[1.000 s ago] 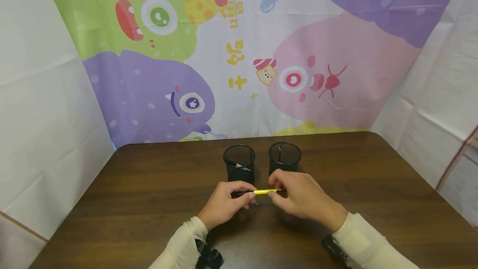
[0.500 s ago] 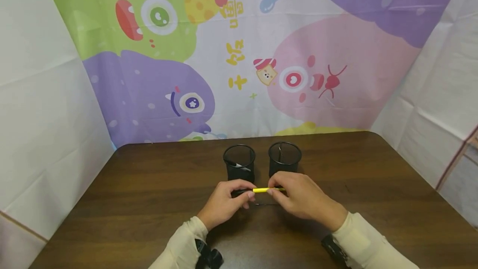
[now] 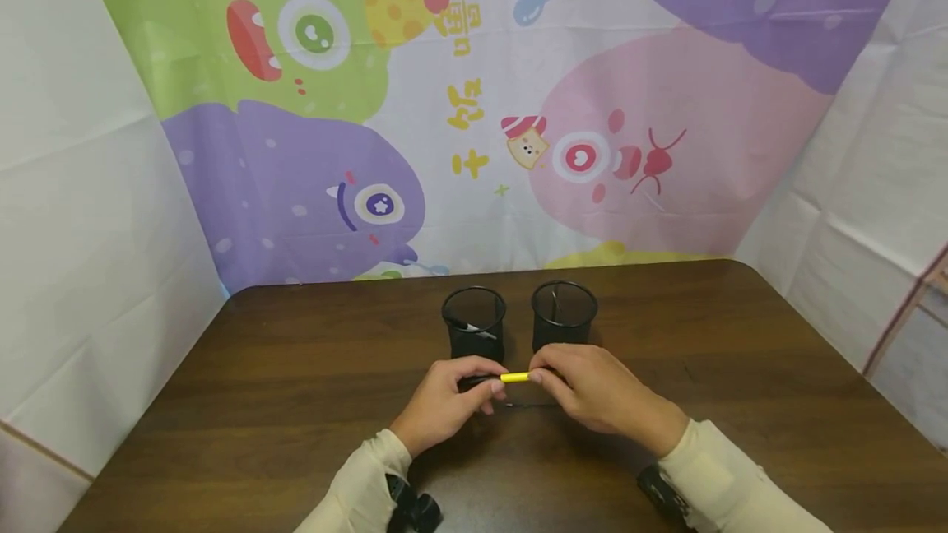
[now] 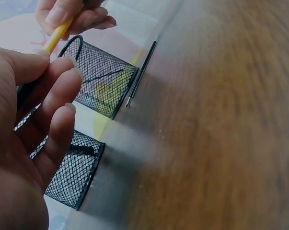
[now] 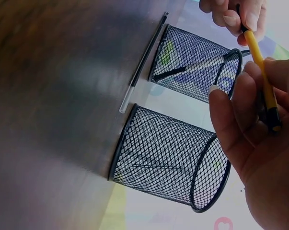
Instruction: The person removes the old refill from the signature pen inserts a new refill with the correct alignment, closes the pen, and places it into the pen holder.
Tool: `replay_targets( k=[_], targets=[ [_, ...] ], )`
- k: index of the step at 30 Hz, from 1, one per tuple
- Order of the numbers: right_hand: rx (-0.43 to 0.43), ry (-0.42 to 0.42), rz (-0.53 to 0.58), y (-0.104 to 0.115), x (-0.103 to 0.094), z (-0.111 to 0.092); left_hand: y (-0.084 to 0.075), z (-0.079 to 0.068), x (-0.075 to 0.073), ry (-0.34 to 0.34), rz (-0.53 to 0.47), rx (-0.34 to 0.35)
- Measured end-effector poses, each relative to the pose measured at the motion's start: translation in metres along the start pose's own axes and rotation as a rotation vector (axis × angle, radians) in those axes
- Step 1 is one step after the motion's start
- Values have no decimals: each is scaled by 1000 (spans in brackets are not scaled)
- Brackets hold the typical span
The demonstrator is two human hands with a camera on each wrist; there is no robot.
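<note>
Yellow and black, a slim pen (image 3: 515, 377) is held crosswise above the dark wooden table (image 3: 296, 401). The left hand (image 3: 452, 397) pinches its dark left part between thumb and fingers, and the right hand (image 3: 598, 391) pinches the yellow barrel farther right; gripping it on both sides presumably keeps it steady and level. On the far side, the left mesh cup (image 3: 474, 349) and the right mesh cup (image 3: 560, 339) stand upright, apart, probably set there for easy reach, with a black-and-white marker (image 5: 202, 64) leaning in the left one. A thin rod (image 5: 144, 60) lies on the near side of the cups, perhaps laid flat to stay handy. The pen looks straight and smooth, with a black end over the right palm; fingers partly hide its dark left part.
</note>
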State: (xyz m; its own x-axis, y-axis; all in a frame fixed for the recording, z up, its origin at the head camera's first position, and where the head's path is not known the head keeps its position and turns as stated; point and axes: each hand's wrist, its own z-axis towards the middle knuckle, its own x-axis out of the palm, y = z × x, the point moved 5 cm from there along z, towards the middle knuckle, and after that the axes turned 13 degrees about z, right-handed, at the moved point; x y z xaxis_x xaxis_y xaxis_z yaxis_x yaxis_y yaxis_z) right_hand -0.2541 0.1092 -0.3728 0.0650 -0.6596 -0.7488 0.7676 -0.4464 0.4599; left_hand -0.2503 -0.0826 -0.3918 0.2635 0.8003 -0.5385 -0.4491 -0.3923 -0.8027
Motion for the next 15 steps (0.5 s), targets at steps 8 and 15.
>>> replay_targets(
  k=[8, 15],
  targets=[
    [43, 18, 30, -1, 1, -1, 0, -1, 1, -3, 23, 5],
    [25, -10, 21, -1, 0, 0, 0, 1, 0, -35, 15, 13]
  ],
)
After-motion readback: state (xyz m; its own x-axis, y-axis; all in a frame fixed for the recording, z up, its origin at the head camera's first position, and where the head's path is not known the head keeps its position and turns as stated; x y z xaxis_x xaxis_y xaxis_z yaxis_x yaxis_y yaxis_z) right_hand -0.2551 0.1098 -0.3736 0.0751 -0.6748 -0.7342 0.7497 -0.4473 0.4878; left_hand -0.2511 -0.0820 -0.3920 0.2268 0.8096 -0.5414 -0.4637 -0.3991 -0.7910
